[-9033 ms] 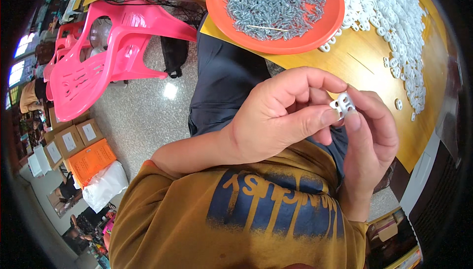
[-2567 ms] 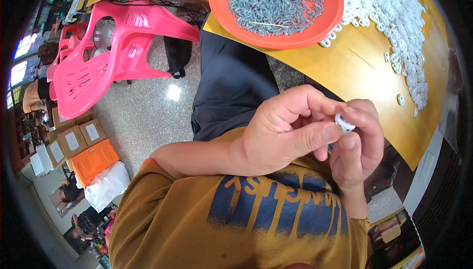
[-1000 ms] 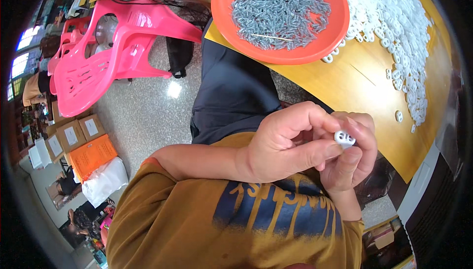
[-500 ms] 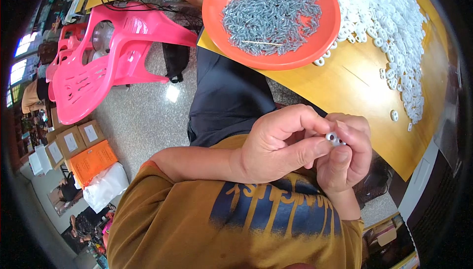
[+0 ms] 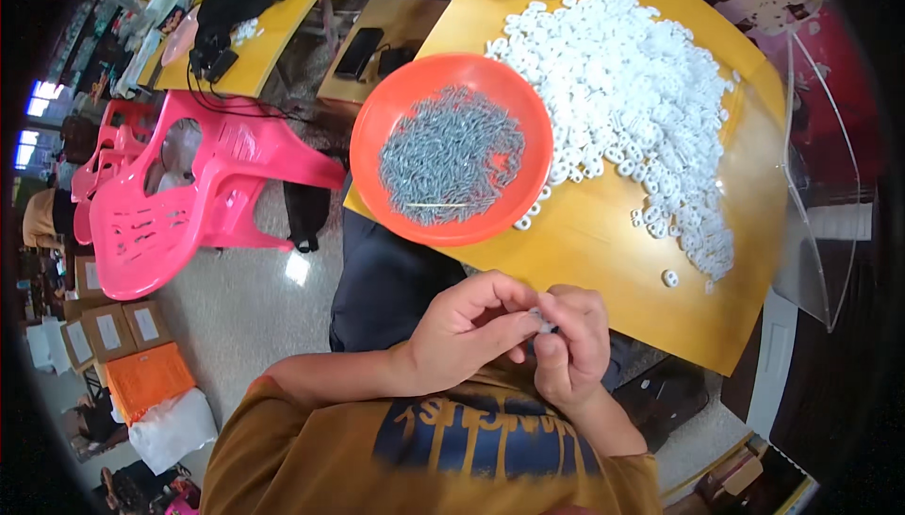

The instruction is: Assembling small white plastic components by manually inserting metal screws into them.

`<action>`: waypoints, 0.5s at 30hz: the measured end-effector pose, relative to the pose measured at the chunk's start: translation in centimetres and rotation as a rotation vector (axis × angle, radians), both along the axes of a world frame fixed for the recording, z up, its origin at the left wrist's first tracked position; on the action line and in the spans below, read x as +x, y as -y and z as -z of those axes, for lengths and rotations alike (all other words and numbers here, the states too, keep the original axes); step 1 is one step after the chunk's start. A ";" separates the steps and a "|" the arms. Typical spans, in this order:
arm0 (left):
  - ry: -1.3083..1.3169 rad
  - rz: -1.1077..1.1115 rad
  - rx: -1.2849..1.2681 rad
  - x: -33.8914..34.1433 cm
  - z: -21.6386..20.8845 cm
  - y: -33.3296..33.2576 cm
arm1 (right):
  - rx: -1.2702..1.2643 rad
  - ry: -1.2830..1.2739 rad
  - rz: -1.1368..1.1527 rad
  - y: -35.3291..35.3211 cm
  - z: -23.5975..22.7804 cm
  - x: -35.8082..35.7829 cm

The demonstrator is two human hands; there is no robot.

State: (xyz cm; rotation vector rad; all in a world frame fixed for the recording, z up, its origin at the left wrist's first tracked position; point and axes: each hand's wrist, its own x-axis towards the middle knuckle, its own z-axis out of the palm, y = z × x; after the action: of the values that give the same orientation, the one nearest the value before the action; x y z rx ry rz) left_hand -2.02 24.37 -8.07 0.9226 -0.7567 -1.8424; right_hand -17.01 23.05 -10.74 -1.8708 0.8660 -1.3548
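- Table (image 5: 594, 251), upper right and centre of the frame: it carries a broad heap (image 5: 622, 91) of white pieces. Far more lies loose than is in hand; whether any in the heap have already been worked on cannot be told.
- Red bowl (image 5: 364, 142), centre of the frame at the table's left end: its springs (image 5: 448, 152) still cover most of the bottom, so by the look of it plenty is left.
- Left hand (image 5: 467, 336) and right hand (image 5: 577, 340), lower centre of the frame: the fingers (image 5: 507, 332) of both are closed together on one small piece (image 5: 545, 324).
- That piece seems to be mid-handling. The fingers hide most of it, so how complete it is cannot be judged.
- Pink chair (image 5: 156, 232), left of the frame: well apart from the hands.
- Cartons (image 5: 108, 331), lower left, with an orange packet (image 5: 151, 378) and a white bag (image 5: 174, 425) just below them in the frame.
- Phone (image 5: 359, 53), upper centre.
- Pale stick (image 5: 436, 205): lies across the springs, partly in the way of the ones beneath.
- Stray piece (image 5: 670, 278), right of centre: apart from the heap.
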 end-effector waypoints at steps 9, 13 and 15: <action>0.342 0.022 -0.091 0.7 -3.2 6.8 | 0.104 -0.031 0.214 0.6 -0.3 -3.4; 0.346 -0.166 -0.367 1.6 -4.8 16.7 | 0.076 -0.045 0.355 0.9 0.2 -5.4; 0.374 -0.223 -0.473 1.9 -5.6 21.2 | 0.081 -0.060 0.379 0.8 0.0 -6.1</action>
State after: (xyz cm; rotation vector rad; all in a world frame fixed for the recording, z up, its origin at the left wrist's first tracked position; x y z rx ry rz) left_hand -0.13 3.22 -2.52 0.9962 -1.2042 -1.2299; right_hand -23.09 22.23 -10.76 -1.7511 1.3376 -1.4620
